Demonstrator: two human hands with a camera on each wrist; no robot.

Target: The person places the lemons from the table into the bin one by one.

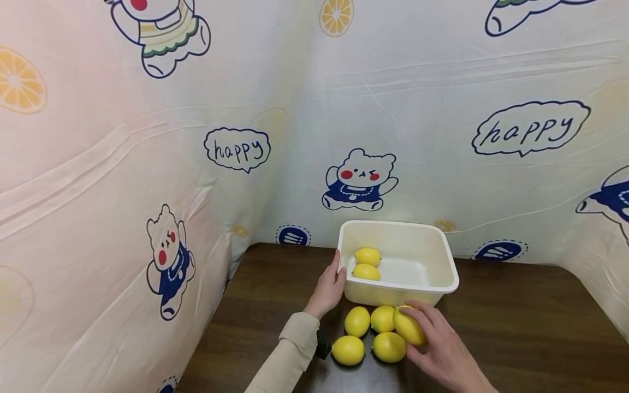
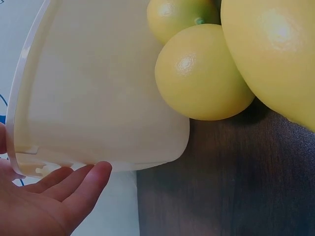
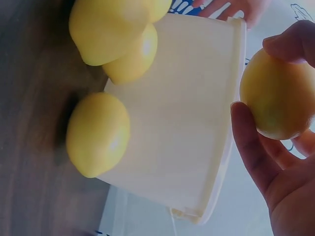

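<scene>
A yellow lemon (image 1: 410,327) is gripped between the thumb and fingers of my right hand (image 1: 444,346); the right wrist view shows this lemon (image 3: 275,98) raised beside the white plastic bin (image 3: 172,113). My left hand (image 1: 326,289) holds the left side of the bin (image 1: 393,295). In the left wrist view, the fingers (image 2: 81,189) lie along its outer wall, and the thumb is near the rim, partly out of frame. Inside the bin, two lemons (image 1: 367,256) lie at the left. Several more lemons (image 1: 348,350) are grouped on the table before it.
The dark wooden table (image 1: 530,322) extends to both sides of the bin. A pale printed cloth (image 1: 417,180) with cartoon bears hangs behind the table and along the left side. A dark band (image 1: 322,344) is on the left wrist.
</scene>
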